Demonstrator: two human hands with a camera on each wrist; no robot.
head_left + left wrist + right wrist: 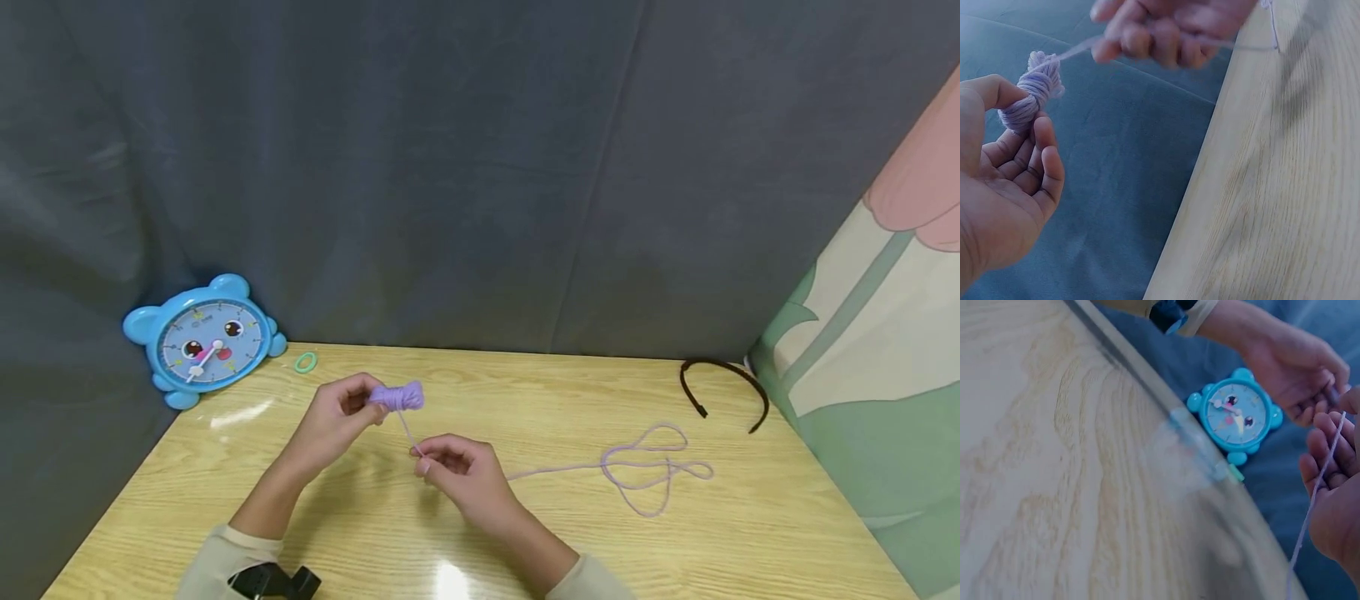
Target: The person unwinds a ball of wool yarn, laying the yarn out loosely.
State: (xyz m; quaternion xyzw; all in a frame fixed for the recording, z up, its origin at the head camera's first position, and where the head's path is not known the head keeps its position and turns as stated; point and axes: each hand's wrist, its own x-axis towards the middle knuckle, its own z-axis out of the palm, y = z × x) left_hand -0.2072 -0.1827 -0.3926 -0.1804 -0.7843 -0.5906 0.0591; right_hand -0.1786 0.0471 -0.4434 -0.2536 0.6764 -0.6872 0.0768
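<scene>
A small bundle of purple yarn (400, 397), wound tight round its middle, is pinched between the thumb and fingers of my left hand (335, 418). In the left wrist view the bundle (1034, 90) shows looped ends at its top. One strand runs from it to my right hand (467, 479), which pinches the strand between thumb and forefinger, a little below and right of the bundle. Past the right hand, the loose yarn tail (555, 470) trails across the table and lies in loops (651, 463) at the right. In the right wrist view the strand (1313, 503) crosses the right palm.
A blue bear-shaped clock (213, 342) leans at the table's back left corner, beside a small green ring (305, 362). A black headband (723, 364) lies at the back right. A dark curtain (480, 175) hangs behind the wooden table (750, 533).
</scene>
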